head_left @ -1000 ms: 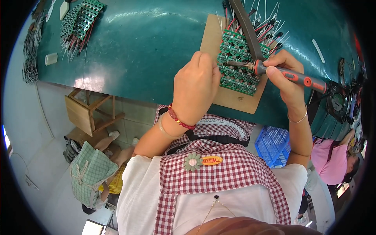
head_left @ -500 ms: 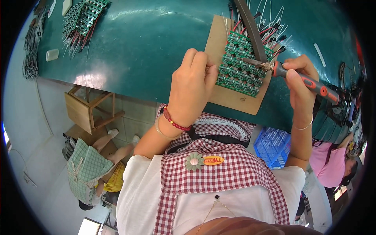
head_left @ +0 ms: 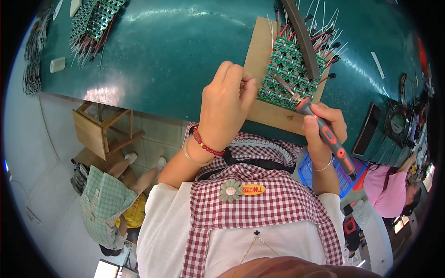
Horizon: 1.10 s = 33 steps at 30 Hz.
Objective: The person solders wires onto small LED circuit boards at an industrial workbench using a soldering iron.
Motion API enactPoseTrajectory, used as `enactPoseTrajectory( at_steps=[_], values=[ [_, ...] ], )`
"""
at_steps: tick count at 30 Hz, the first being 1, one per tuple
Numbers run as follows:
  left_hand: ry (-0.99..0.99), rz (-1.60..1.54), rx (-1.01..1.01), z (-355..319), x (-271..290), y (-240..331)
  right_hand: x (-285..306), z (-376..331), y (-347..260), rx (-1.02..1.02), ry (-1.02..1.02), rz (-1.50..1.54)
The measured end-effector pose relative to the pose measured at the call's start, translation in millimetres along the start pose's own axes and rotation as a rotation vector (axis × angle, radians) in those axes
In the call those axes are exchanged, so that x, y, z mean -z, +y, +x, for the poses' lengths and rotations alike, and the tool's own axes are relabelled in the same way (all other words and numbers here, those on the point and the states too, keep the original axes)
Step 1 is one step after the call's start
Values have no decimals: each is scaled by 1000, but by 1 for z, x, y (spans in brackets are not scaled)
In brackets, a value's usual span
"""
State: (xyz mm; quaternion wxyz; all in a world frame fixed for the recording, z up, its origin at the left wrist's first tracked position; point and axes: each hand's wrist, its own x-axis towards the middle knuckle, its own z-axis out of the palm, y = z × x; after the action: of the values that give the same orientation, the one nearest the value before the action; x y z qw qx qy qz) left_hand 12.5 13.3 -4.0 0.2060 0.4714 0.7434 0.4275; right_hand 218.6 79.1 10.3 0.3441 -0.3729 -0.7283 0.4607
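Observation:
A soldering iron (head_left: pixel 328 134) with a grey and orange handle is gripped in my right hand (head_left: pixel 330 119). Its tip points up and left, over the lower left part of a green circuit board panel (head_left: pixel 288 58); contact cannot be made out. My left hand (head_left: pixel 225 92) is closed in a pinch just left of the panel, and its fingers hide whatever lies between them. Under the panel is a brown cardboard sheet (head_left: pixel 278 114). A dark bar (head_left: pixel 303 39) lies across the panel, and red, white and black wires (head_left: pixel 327 34) fan out at its far right.
More wired circuit boards (head_left: pixel 96 22) lie at far left, near a small white block (head_left: pixel 57 65). To the right are a phone (head_left: pixel 366 129) and a small fan (head_left: pixel 397 121). Below the table edge stand a blue basket (head_left: pixel 342 178) and wooden stool (head_left: pixel 90 134). Other people sit nearby.
My right hand has come left and nearer to me, with the soldering iron now steeper and its tip slightly farther left. The left hand has stayed almost still in its pinch.

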Motion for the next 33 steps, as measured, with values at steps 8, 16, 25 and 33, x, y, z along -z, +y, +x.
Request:
enactPoseTrajectory(
  at_steps=[8, 16, 25, 33],
  values=[
    [-13, -11, 3, -1, -1, -2, -10, 6, -5, 98, -26, -105],
    [-5, 32, -14, 1, -5, -5, -16, 14, -10, 304, -49, -137],
    [-41, -64, 8, -2, -7, 5, 1, 3, -3, 252, 32, -86],
    [-28, 20, -60, 0, -17, 8, -4, 3, 0, 220, 19, -62]
  ],
)
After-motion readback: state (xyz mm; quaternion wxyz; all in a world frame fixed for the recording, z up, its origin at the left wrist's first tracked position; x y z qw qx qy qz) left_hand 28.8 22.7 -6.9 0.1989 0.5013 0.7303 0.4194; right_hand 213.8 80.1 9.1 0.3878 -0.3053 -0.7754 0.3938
